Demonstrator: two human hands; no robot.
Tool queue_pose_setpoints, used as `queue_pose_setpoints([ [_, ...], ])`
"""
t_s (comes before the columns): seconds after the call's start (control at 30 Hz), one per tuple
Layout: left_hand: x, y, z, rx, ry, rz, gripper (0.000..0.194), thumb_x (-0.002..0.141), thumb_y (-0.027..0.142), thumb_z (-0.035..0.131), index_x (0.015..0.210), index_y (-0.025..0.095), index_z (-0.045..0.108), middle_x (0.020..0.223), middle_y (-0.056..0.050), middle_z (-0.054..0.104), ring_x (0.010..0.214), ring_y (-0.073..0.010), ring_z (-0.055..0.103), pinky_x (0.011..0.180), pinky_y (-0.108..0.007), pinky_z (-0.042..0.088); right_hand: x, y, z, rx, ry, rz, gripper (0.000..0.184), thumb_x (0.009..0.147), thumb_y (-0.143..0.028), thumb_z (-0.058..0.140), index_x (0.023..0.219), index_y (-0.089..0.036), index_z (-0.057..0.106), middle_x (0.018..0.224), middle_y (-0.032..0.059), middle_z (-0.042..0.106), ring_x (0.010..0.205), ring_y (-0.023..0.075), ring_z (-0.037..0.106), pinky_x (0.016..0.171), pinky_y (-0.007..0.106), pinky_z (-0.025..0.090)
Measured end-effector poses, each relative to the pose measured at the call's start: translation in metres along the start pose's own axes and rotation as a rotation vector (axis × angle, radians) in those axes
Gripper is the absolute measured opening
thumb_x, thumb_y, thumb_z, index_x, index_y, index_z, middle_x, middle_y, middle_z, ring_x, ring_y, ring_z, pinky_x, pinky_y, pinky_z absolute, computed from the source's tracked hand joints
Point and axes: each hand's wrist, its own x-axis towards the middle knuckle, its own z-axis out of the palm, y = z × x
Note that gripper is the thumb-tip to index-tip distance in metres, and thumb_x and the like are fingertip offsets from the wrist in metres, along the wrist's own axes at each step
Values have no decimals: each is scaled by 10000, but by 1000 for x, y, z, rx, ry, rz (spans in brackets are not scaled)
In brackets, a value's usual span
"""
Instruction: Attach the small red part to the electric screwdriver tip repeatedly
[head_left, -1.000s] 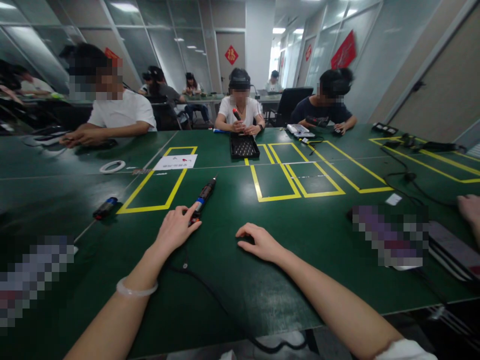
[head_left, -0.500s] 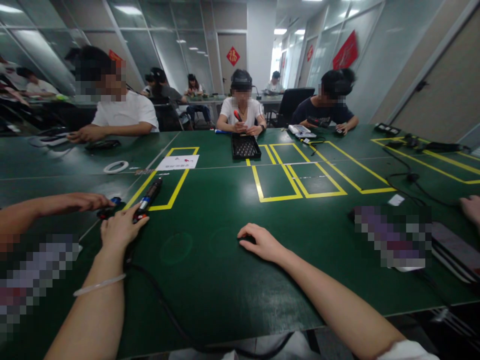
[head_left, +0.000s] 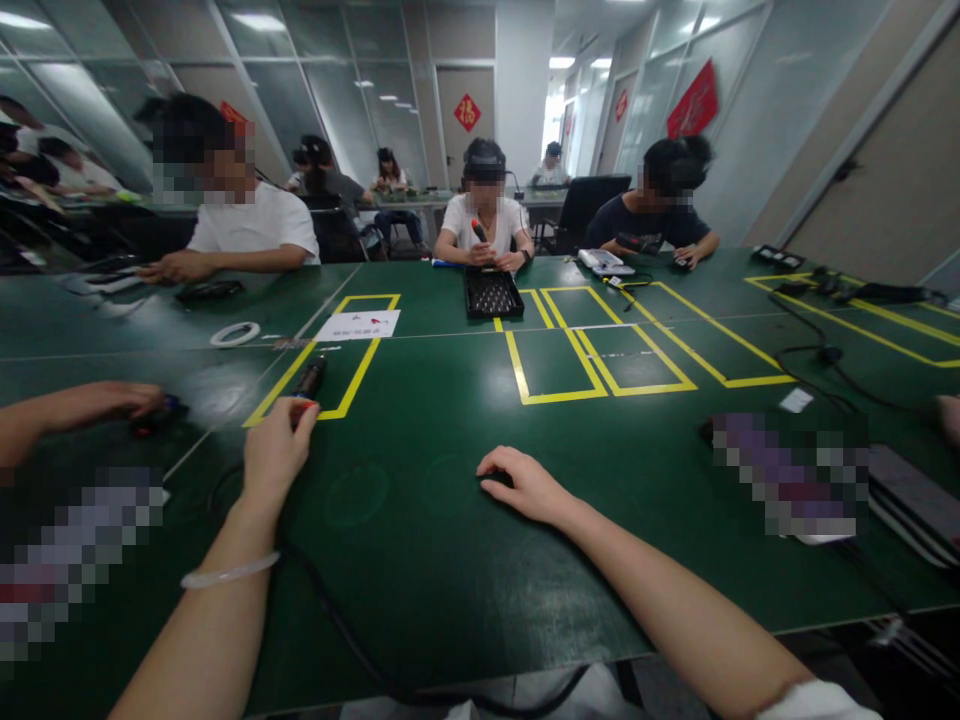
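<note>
My left hand [head_left: 277,445], a pale band round its wrist, is closed around the near end of a black stick-shaped tool [head_left: 310,378]. The tool lies at the lower left corner of a yellow tape rectangle [head_left: 358,380]. A bit of orange-red shows by my fingertips; the rest of the near end is hidden under the hand. My right hand [head_left: 521,485] rests on the green table [head_left: 420,570], fingers loosely curled and thumb apart. Only dark shadow shows beneath its fingers, with no object that I can make out.
A black cable [head_left: 337,620] runs across the near table. At the left, a co-worker's hand [head_left: 120,402] touches a dark object [head_left: 159,416]. A printed sheet [head_left: 358,325], a white ring [head_left: 235,334] and a black tray [head_left: 493,295] lie farther off. Blurred devices flank me.
My left hand has shifted right and slightly forward, now covering the tool's blue band. The co-worker's hand at the left has moved left with the dark object. My right hand stays put.
</note>
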Motion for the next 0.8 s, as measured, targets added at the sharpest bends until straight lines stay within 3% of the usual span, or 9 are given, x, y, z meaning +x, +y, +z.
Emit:
queue_pose_setpoints([
  [0.07,-9,26,9,-294,-117,108,438,871,484,433,1127,150,552,1011,-73,660,914,-200,626,857,-331,484,1,0,0,-7,0,-3,110,864,-186,607,973,-198,615,940,40,633,902,182,577,810,310,456],
  [0.13,-22,55,16,-483,-325,199,465,837,494,491,1143,153,564,1057,-82,662,945,-206,621,879,-343,487,1,1,1,-12,0,-3,109,865,-185,604,973,-199,613,938,39,633,900,182,576,807,309,458],
  [0.27,-55,105,21,-649,-697,322,461,847,460,519,1212,187,584,1118,-87,639,997,-222,596,906,-377,473,1,1,3,-6,7,-2,152,862,-171,597,1011,-200,594,944,37,634,888,176,584,811,307,463],
  [0.37,-76,124,22,-746,-850,355,495,858,411,531,1308,205,514,1065,-75,627,959,-192,595,871,-340,479,0,0,7,26,26,3,327,853,-153,599,1166,-209,522,972,30,633,876,163,589,814,298,469],
  [0.47,-87,131,26,-787,-919,399,516,870,393,528,1349,213,460,1019,-61,613,926,-171,588,837,-311,479,0,-4,9,13,32,-20,442,838,-161,627,1248,-206,469,983,33,626,870,164,586,812,293,470],
  [0.63,-93,134,29,-836,-960,423,536,889,366,510,1380,178,404,1009,-66,611,919,-166,589,843,-317,466,1,-8,8,-31,3,-58,158,861,-175,607,1018,-185,597,933,42,632,868,172,579,803,287,452],
  [0.8,-94,137,22,-796,-905,464,503,873,333,538,1342,203,410,1045,-53,633,907,-155,605,834,-304,473,2,-2,9,177,37,65,141,889,-238,586,1013,-177,615,889,25,653,781,144,586,726,246,451],
])
